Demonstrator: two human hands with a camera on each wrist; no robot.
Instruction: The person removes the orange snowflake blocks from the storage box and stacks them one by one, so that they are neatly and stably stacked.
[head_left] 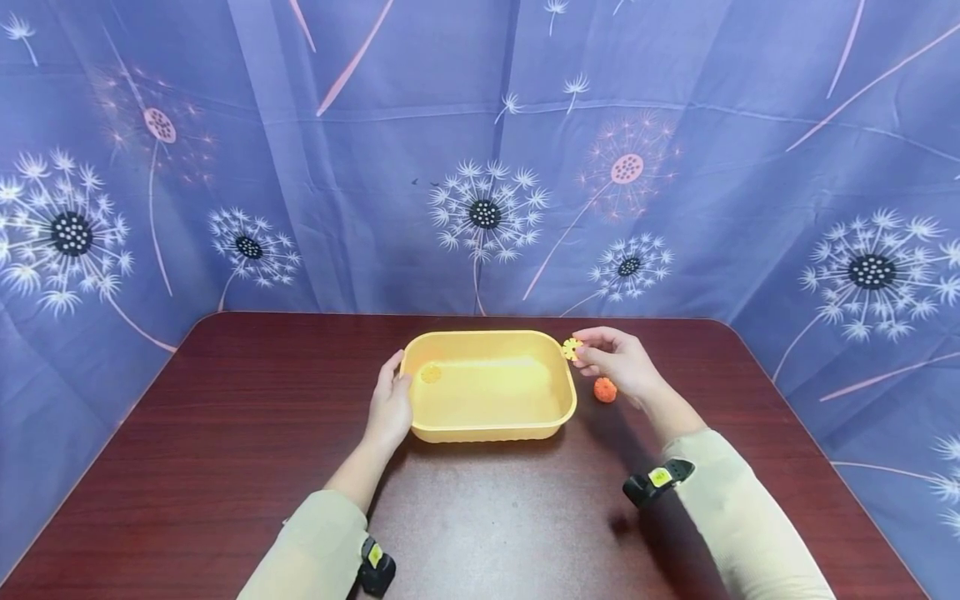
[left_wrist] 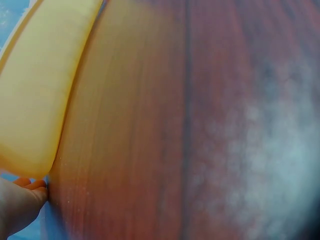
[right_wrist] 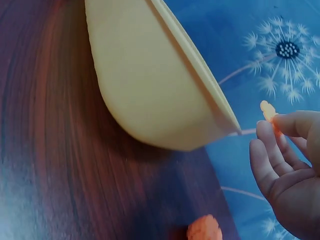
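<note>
A yellow rectangular plastic basin (head_left: 491,434) stands on the table, and a yellow notched disc (head_left: 431,374) lies inside it near the left end. My left hand (head_left: 390,408) holds the basin's left end at the rim; the left wrist view shows only part of this hand (left_wrist: 20,202) by the basin's corner. Between thumb and fingertips, my right hand (head_left: 618,362) pinches another yellow notched disc (head_left: 572,348) just off the basin's right rim. Below that hand, an orange ball-like piece with a bumpy surface (head_left: 604,389) rests on the table, partly seen in the right wrist view (right_wrist: 204,229).
The dark red-brown wooden table (head_left: 225,433) ends at a blue curtain (head_left: 360,192) with dandelion prints, which hangs behind it and at both sides. A black device is strapped on each wrist, over or near light sleeves.
</note>
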